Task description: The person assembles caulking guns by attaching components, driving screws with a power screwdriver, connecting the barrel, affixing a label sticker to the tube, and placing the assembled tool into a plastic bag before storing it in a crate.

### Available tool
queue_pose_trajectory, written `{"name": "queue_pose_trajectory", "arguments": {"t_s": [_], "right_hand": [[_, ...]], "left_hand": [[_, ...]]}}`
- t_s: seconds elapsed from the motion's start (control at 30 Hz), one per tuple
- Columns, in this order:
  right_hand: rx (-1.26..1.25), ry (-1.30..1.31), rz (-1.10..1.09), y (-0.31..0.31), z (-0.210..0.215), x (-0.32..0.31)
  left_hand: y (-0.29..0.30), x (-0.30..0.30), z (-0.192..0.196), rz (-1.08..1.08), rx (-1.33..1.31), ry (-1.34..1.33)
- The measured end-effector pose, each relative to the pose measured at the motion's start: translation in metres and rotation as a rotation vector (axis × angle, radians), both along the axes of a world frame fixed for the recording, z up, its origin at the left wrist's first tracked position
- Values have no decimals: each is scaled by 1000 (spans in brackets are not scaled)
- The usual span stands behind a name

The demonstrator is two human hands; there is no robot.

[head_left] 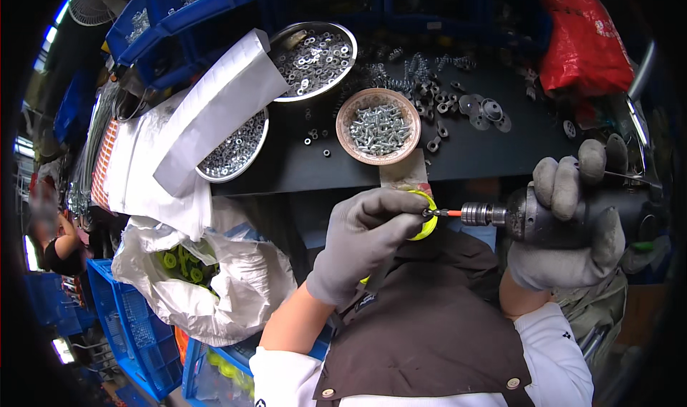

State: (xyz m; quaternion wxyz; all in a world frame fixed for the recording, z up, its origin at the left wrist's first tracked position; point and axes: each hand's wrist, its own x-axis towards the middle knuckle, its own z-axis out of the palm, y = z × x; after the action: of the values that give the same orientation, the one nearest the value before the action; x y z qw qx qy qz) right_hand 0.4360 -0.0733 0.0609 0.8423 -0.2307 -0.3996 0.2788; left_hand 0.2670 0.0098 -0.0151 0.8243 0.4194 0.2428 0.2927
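My left hand (361, 242), in a grey glove, pinches a bright yellow-green plastic part (429, 228) above my lap. My right hand (565, 260), gloved too, is wrapped round a black power screwdriver (533, 217) lying sideways. From its metal chuck (483, 214) a bit with an orange sleeve (449, 213) points left. The bit's tip meets small dark metal at the part, by my left fingertips. Whether a screw sits there is too small to tell. Just beyond my left hand stands a patterned bowl of silver screws (379, 129).
Metal bowls of nuts (315, 62) and small metal pieces (236, 149) stand at the left, partly under a paper sheet (222, 113). Springs and metal fittings (438, 106) lie on the dark table. A white sack (243, 292) holds yellow-green parts. A red bag (583, 45) sits far right.
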Motion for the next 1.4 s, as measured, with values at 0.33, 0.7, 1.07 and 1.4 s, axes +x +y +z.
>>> {"name": "queue_pose_trajectory", "arguments": {"t_s": [0.33,0.7,1.07,1.4], "right_hand": [[-97,135,13,-6,-25,7],[-346,-140,58,-4,-39,-20],[-364,-410,-45,18,-35,-49],[-586,-499,67,21,-37,-50]], "left_hand": [[-13,-23,-25,173,21,-271],[-27,-67,-59,139,112,317],[-28,-69,-57,-207,358,321],[-39,-65,-66,-219,317,357]]}}
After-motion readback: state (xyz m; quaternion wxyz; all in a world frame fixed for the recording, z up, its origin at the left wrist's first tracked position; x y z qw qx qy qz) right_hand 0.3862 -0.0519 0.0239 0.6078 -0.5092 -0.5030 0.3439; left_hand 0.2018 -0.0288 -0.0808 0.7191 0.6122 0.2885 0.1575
